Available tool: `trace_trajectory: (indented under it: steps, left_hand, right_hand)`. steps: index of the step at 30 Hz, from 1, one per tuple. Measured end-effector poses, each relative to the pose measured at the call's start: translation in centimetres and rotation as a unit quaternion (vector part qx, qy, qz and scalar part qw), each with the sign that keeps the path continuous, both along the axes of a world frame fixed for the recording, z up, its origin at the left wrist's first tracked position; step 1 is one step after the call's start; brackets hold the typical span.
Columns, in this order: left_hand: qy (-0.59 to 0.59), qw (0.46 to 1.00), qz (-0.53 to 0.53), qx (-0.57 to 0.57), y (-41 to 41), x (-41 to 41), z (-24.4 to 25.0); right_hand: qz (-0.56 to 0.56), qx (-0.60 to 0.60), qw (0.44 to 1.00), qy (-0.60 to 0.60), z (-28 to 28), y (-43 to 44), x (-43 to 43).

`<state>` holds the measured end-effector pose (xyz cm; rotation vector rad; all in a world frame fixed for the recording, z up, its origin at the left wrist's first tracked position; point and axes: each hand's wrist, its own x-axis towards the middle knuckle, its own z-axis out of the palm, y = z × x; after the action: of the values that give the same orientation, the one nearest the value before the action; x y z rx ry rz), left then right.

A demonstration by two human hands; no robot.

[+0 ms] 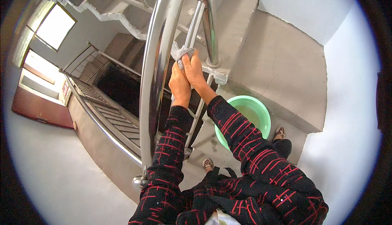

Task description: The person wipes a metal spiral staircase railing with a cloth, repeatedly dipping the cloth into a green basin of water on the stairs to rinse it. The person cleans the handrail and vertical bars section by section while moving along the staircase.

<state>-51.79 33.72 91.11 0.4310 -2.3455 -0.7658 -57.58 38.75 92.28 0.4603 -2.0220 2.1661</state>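
A grey cloth (185, 53) is wrapped around a slim metal rail (194, 22) of the stair railing. Both hands grip the cloth side by side, my left hand (180, 85) lower and my right hand (193, 70) just above it on the right. Left of them rises the thick, shiny stainless-steel handrail (153, 71). A steel post (212, 38) stands to the right of the rail, its round base on a step. Part of the cloth is hidden under my fingers.
A light green plastic basin (265, 111) with cloudy liquid stands on the steps below my right forearm. Concrete stairs (278, 62) climb along a pale wall (352, 81). At left, a dark stairwell (119, 87) drops behind lower railings (101, 114), near a bright window (56, 25).
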Motion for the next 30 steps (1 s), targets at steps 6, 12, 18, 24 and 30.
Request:
trace_trajectory:
  steps: [6,12,18,24,30]
  left_hand:
    - [0.050,0.997,0.002,-0.067,-0.3,3.6,-1.4]
    - [-0.071,0.997,0.007,0.021,-2.0,11.3,-6.1]
    - [-0.025,0.978,-0.012,0.206,-5.8,17.1,-13.9]
    - [-0.235,0.945,0.043,-0.223,-6.4,23.0,-19.3]
    - [-0.129,0.982,0.026,-0.132,-5.5,20.9,-17.8]
  right_hand:
    - [-0.082,0.019,0.991,0.100,-2.3,-0.4,3.9]
    - [0.114,-0.020,0.986,-0.118,-7.0,-1.3,12.3]
    - [0.010,0.081,0.996,0.029,-10.5,-3.3,18.1]
    - [0.039,0.199,0.975,0.095,-16.6,-4.5,24.1]
    - [0.050,0.147,0.980,-0.122,-13.7,-3.3,24.7]
